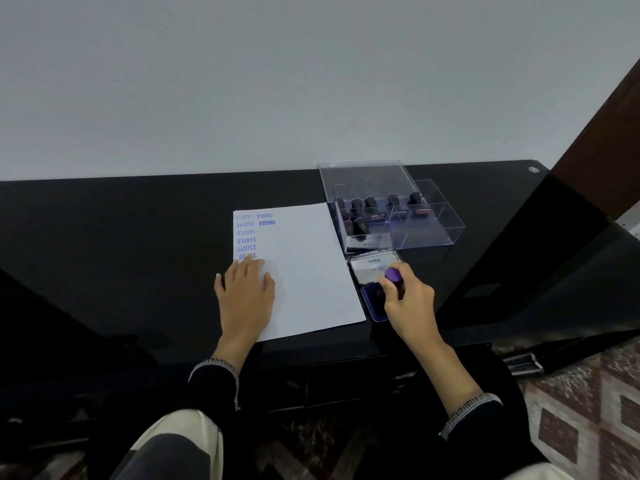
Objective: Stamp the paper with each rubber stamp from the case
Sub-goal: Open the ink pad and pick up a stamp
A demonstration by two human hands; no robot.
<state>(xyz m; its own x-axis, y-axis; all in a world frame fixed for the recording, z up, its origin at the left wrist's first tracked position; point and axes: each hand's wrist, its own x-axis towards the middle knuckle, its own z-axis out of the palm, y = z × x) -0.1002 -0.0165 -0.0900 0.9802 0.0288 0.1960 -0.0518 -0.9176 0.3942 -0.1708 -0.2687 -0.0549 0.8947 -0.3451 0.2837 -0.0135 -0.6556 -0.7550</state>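
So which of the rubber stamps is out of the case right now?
The purple-topped stamp gripped by the right hand over the ink pad; the others stand inside the clear case.

Likely a home room. Glossy black surface point(138, 220) set against a plain pale wall point(242, 81). Patterned tile floor point(581, 410); dark wooden door frame point(602, 140) at right.

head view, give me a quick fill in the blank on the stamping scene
1. The left hand lies flat on the ____.
2. The right hand holds a stamp over the open ____ pad.
3. The newest bold print at the top of the sheet reads ____.
4. The other stamps stand in a clear ____.

Missing words: paper; ink; FRAGILE; case
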